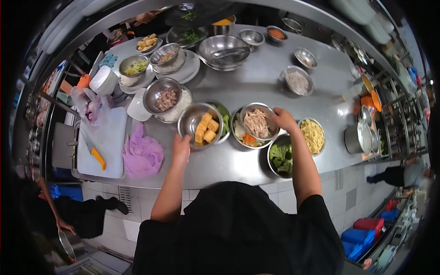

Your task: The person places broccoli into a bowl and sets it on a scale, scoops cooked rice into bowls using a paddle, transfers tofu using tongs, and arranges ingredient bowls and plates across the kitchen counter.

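My left hand (182, 147) grips the near-left rim of a metal bowl (187, 121) holding yellow-brown fried tofu cubes (207, 128). This bowl overlaps another with green vegetables (223, 115). My right hand (285, 120) is closed on the right rim of a smaller metal bowl (272, 132) of pale shredded meat (256, 123). It sits over a bowl with orange and pale vegetable pieces (250, 140). Below my right wrist are a bowl of broccoli (281, 157) and one of yellow noodles (311, 136). Parts of both lower bowls are hidden.
On the left are a white cutting board (101, 144) with an orange-handled knife (98, 158), a purple cloth (142, 153) and a plastic bag (91, 107). Several filled bowls and plates stand behind. Pots (359, 139) line the right end. Another person (68, 208) stands lower left.
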Demonstrator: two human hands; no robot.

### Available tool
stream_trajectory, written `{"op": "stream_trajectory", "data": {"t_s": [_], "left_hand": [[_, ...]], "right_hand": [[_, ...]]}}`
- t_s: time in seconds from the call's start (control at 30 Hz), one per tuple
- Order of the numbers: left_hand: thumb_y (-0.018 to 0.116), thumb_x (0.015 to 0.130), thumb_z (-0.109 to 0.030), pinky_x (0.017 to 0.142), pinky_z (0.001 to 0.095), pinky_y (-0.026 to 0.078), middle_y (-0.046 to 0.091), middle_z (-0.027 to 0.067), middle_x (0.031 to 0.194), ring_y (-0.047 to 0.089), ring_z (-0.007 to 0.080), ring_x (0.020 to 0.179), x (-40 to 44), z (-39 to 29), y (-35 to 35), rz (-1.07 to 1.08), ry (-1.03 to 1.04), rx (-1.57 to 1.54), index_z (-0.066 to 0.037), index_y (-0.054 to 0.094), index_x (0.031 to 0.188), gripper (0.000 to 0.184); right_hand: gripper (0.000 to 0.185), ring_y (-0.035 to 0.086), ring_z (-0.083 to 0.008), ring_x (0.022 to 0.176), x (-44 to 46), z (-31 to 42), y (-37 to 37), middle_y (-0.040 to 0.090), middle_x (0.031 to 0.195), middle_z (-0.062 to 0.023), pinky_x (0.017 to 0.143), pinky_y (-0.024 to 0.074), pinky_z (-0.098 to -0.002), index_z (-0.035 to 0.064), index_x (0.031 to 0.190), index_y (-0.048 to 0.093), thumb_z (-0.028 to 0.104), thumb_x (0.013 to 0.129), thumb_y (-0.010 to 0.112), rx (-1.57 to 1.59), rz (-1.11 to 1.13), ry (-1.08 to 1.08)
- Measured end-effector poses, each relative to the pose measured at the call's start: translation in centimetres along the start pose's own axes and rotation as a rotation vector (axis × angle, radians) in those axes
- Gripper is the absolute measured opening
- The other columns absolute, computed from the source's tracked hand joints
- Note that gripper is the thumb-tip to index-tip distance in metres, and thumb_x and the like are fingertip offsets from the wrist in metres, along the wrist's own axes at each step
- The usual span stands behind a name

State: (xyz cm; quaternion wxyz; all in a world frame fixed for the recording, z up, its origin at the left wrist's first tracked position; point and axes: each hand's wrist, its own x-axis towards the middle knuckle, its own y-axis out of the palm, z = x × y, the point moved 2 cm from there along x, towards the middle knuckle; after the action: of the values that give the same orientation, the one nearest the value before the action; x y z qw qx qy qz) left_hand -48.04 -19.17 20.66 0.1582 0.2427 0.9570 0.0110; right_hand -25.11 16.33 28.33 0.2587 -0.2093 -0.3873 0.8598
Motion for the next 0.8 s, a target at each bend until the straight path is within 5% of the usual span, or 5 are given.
{"op": "stream_trajectory", "data": {"t_s": [0.13,0.2,0.43,0.67,0.8], "left_hand": [[0.053,0.083,-0.007,0.059,0.0323,0.053,0.060,0.0084,0.105,0.061,0.0184,0.089,-2.5,1.2,-3.6,-0.027,0.017,0.027,-0.004,0.050,0.122,0.039],[0.056,0.083,-0.006,0.083,0.0299,0.047,0.061,0.0106,0.109,0.058,0.0196,0.097,-4.7,0.9,-4.7,-0.078,0.031,-0.107,0.001,0.052,0.122,0.040],[0.056,0.089,-0.010,0.079,0.0324,0.052,0.058,0.0106,0.120,0.060,0.0200,0.100,-9.0,-0.7,-7.5,-0.121,-0.098,-0.246,-0.001,0.047,0.128,0.041],[0.049,0.099,-0.029,0.070,0.0321,0.055,0.056,0.0116,0.116,0.061,0.0185,0.091,-12.8,-4.5,-9.5,-0.239,-0.021,0.043,0.000,0.045,0.131,0.043],[0.047,0.100,-0.025,0.069,0.0263,0.050,0.060,0.0117,0.109,0.060,0.0142,0.082,-15.0,-9.5,-8.7,-0.308,0.186,0.197,0.000,0.050,0.126,0.036]], "right_hand": [[0.036,0.065,-0.0320,0.078,1.8,1.1,0.9,0.066,0.082,-0.0217,0.071,0.0483,-0.0412,-0.0007,0.094,0.063,0.033,0.081,0.056,-0.001,-0.086,-0.011],[0.035,0.065,-0.0322,0.078,2.4,1.9,2.0,0.066,0.083,-0.0221,0.071,0.0484,-0.0413,-0.0010,0.094,0.062,0.031,0.081,0.057,-0.027,-0.095,-0.021],[0.047,0.065,-0.0256,0.088,-0.2,4.1,-0.7,0.068,0.097,-0.0148,0.079,0.0495,-0.0352,0.0013,0.110,0.062,0.044,0.093,0.054,0.388,0.026,-0.022],[0.049,0.067,-0.0275,0.092,-12.6,-16.7,-15.3,0.066,0.107,-0.0204,0.077,0.0529,-0.0374,0.0045,0.128,0.053,0.038,0.093,0.056,-0.310,-0.575,0.362],[0.045,0.067,-0.0213,0.068,-17.9,-17.3,-11.4,0.067,0.094,-0.0124,0.051,0.0552,-0.0335,0.0075,0.133,0.048,0.029,0.093,0.055,0.800,-0.333,0.602]]}}
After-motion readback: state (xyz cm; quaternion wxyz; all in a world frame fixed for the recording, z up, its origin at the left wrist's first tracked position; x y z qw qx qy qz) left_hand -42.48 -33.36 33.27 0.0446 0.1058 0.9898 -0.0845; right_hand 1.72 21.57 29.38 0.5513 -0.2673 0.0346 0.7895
